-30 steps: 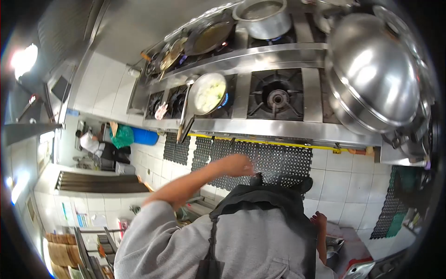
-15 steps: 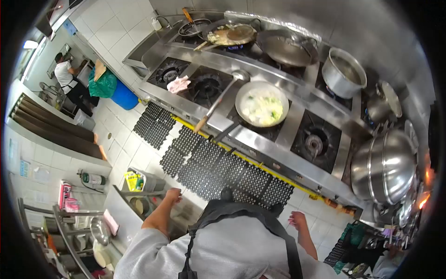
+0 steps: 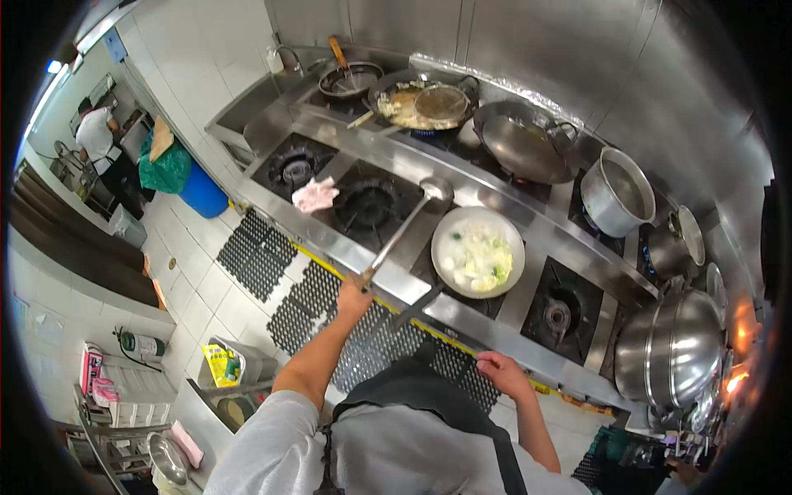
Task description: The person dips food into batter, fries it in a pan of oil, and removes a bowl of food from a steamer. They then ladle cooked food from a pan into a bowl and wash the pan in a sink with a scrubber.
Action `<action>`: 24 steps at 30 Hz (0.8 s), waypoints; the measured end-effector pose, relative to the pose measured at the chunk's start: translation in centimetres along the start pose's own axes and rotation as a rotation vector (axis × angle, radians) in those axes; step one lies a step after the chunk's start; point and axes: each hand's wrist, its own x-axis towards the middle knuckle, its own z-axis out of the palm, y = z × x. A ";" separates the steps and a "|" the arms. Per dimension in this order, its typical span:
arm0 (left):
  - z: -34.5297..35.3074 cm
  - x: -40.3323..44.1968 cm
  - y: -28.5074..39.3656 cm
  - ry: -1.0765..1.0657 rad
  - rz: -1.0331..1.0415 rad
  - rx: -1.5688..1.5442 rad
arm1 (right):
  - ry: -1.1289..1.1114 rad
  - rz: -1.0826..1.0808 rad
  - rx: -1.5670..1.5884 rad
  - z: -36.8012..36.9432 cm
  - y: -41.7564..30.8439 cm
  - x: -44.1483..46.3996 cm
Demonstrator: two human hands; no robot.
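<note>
My left hand (image 3: pixel 354 297) is closed round the wooden handle end of a long ladle (image 3: pixel 402 235), whose bowl rests on the stove left of a pan. That light-coloured pan (image 3: pixel 478 252) holds pale and green food in liquid and sits on a front burner, its dark handle pointing toward me. My right hand (image 3: pixel 500 373) is near the stove's front edge, below the pan, with its fingers partly curled and nothing visible in them. A crumpled pinkish cloth (image 3: pixel 315 195) lies between the left front burners.
Along the back row stand a wok with food and a strainer (image 3: pixel 417 103), a dark wok (image 3: pixel 524 142) and a deep pot (image 3: pixel 617 192). Large metal bowls (image 3: pixel 670 351) are at the right, near a flame. A person (image 3: pixel 97 136) stands far left beyond a blue barrel (image 3: pixel 202 190).
My left hand has moved from beside the counter to the ladle handle and closed on it. My right hand has risen toward the stove edge. The view has shifted slightly.
</note>
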 end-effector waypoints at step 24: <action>-15.9 3.5 4.7 -0.931 -0.006 -0.298 | 0.120 -0.129 0.180 14.8 -19.3 12.3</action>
